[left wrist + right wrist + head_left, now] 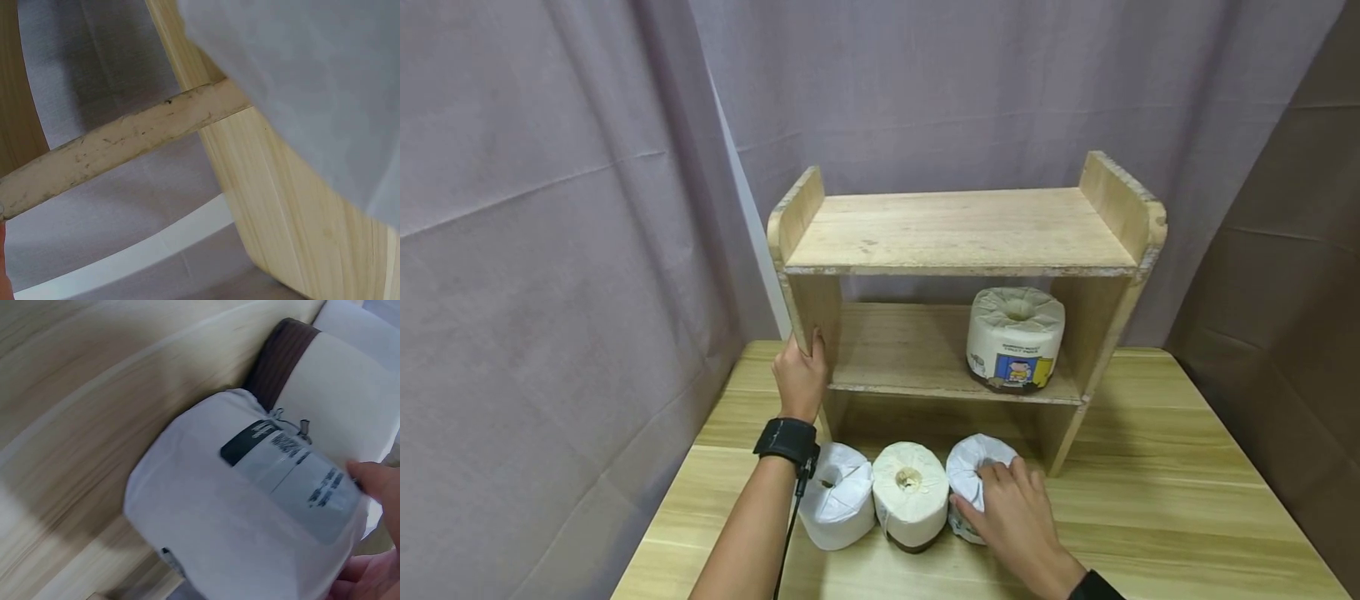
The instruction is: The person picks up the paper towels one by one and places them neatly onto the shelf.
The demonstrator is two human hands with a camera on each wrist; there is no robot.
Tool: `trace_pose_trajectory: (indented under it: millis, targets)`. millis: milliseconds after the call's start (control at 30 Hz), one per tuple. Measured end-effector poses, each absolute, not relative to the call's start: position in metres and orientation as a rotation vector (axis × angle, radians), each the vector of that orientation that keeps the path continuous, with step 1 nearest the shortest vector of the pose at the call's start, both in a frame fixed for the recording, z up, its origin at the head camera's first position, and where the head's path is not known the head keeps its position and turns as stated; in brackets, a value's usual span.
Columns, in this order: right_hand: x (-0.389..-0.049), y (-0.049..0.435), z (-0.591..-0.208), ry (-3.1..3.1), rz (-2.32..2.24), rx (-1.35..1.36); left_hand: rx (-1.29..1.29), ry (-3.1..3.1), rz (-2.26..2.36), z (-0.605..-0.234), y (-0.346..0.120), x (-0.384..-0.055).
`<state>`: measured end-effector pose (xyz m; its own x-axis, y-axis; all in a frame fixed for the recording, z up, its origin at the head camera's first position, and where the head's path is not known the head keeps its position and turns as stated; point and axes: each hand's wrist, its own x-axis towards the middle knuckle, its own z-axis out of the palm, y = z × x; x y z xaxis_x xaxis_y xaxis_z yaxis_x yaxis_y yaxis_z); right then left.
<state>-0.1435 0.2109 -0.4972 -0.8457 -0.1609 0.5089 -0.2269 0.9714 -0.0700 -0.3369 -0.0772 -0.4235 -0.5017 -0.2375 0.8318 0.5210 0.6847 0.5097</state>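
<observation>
My left hand [801, 379] grips the left side panel of a wooden two-tier shelf [962, 233]; the left wrist view shows that panel's worn edge [119, 144]. With thumb and fingers, my right hand [1018, 517] holds the top of a white-wrapped toilet roll [967, 458], the rightmost of three in front of the shelf. Its printed label [294, 472] faces the right wrist camera. Beside it stand a cream toilet roll [910, 508] and another white toilet roll [842, 525]. A cartoon-printed toilet roll [1018, 333] sits on the middle board at the right.
The shelf stands on a light wood-grain table [1157, 533]. Grey curtains [940, 92] hang behind and to the left, with a darker cloth [1285, 300] to the right. A black cable [790, 525] runs from the left wrist strap.
</observation>
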Motion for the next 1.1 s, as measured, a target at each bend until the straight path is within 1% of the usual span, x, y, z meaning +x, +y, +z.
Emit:
trace_pose_trajectory:
  millis: [267,500,767,1100]
  targets:
    - [-0.148,0.201,-0.497,-2.545,0.086,0.256,-0.219,-1.876,-0.946,-0.424,-0.078,-0.336]
    - [-0.151,0.202,-0.498,-2.483,0.082,0.268,-0.232,-1.883,-0.948,-0.424,-0.077,-0.337]
    - [-0.151,0.205,-0.499,-2.442,0.056,0.306,-0.213,-1.958,-0.931,-0.442,-0.081,-0.331]
    - [-0.149,0.21,-0.482,-2.446,0.101,0.34,-0.218,-1.966,-0.921,-0.44,-0.079,-0.331]
